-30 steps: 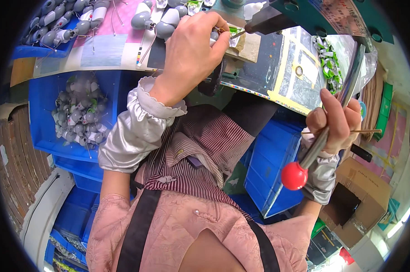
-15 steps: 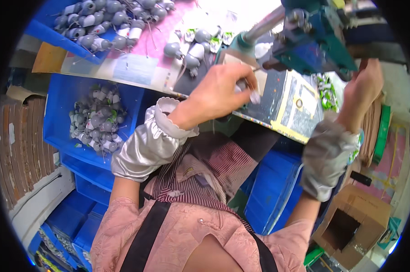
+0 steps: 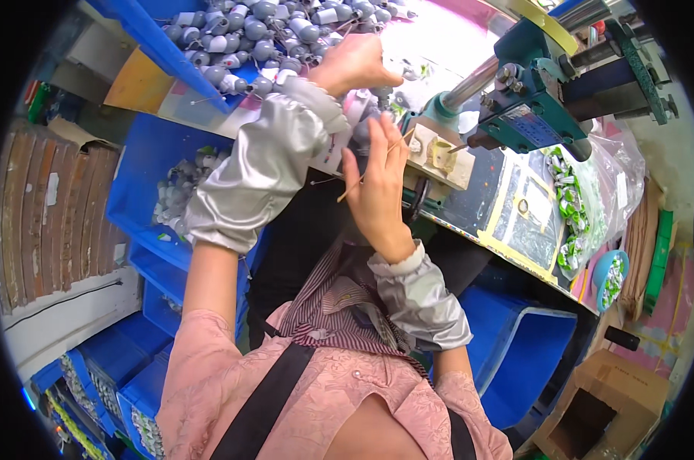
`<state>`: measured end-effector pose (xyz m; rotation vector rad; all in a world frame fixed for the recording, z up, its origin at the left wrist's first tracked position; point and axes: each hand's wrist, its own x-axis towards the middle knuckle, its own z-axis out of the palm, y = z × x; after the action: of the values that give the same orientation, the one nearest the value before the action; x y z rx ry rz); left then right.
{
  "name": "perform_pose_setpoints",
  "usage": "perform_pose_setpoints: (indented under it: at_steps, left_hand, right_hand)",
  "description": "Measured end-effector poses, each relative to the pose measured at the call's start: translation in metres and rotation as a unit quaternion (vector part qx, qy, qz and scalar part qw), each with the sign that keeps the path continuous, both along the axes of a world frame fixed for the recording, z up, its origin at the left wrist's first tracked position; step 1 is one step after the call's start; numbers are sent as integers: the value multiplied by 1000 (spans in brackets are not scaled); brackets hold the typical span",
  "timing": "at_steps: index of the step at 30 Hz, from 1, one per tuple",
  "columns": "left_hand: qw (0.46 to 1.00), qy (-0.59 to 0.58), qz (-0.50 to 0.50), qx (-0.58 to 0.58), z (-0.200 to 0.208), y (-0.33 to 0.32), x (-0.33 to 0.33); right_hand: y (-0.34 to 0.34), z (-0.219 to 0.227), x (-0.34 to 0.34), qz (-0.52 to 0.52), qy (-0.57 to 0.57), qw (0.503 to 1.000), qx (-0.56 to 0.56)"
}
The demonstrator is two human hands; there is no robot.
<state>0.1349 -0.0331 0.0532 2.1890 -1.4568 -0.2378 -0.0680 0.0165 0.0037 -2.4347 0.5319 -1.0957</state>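
My left hand (image 3: 352, 65) is at the edge of a heap of grey bulb-shaped parts (image 3: 264, 52) with white collars and thin wires. Its fingers are bent together, and what they hold, if anything, is hidden. Just under the fingertips is a grey bulb-shaped part (image 3: 382, 93). My right hand (image 3: 379, 188) is raised beside the bench edge, fingers long and close together, with a thin brown stick (image 3: 351, 190) held across them. Behind those fingers are more grey parts, partly hidden. A pale block (image 3: 441, 157) with a hollow sits right of the right hand, below a teal machine head (image 3: 527, 103).
Blue bins (image 3: 136, 180) stand below the bench on the left, one with more grey parts. Another blue bin (image 3: 515, 360) is at lower right. Green-and-white small pieces (image 3: 570, 207) lie on the right of the bench near clear plastic (image 3: 619, 172). A cardboard box (image 3: 611, 399) stands farther right.
My left hand has moved from the machine to the heap. My right hand has come down from the machine's right side to the front of the bench, now with the stick. The pale block is uncovered.
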Motion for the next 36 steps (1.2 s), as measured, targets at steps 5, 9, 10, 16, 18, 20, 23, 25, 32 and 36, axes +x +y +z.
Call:
perform_pose_setpoints:
  at_steps: [5,9,10,16,18,20,23,25,32,36]
  left_hand:
    - [993,64,-7,104,8,65,29]
    - [978,206,-18,12,-21,90,15]
    - [969,243,-34,-35,-32,81,2]
    - [665,731,-45,-148,-49,105,-37]
    - [628,750,12,-209,-27,164,-57]
    - [580,765,1,-281,-53,204,-51]
    - [457,791,2,-407,-95,276,-49]
    - [401,793,-15,-459,-103,312,-63]
    - [292,676,279,-616,-146,420,-65]
    - [253,606,326,-680,-170,441,-49]
  right_hand:
    - [3,-30,39,-16,-84,995,56]
    - [23,2,32,-5,-90,994,60]
    - [15,-16,21,-66,-68,994,61]
    - [31,8,18,-7,-216,976,0]
    - [38,15,21,40,-168,984,-47]
    - [72,32,29,175,-144,974,16]
    - [108,16,54,324,-55,943,42]
    - [134,18,58,406,-14,901,150]
    - [156,-29,67,397,-68,910,98]
    - [145,-77,70,354,-86,931,-8]
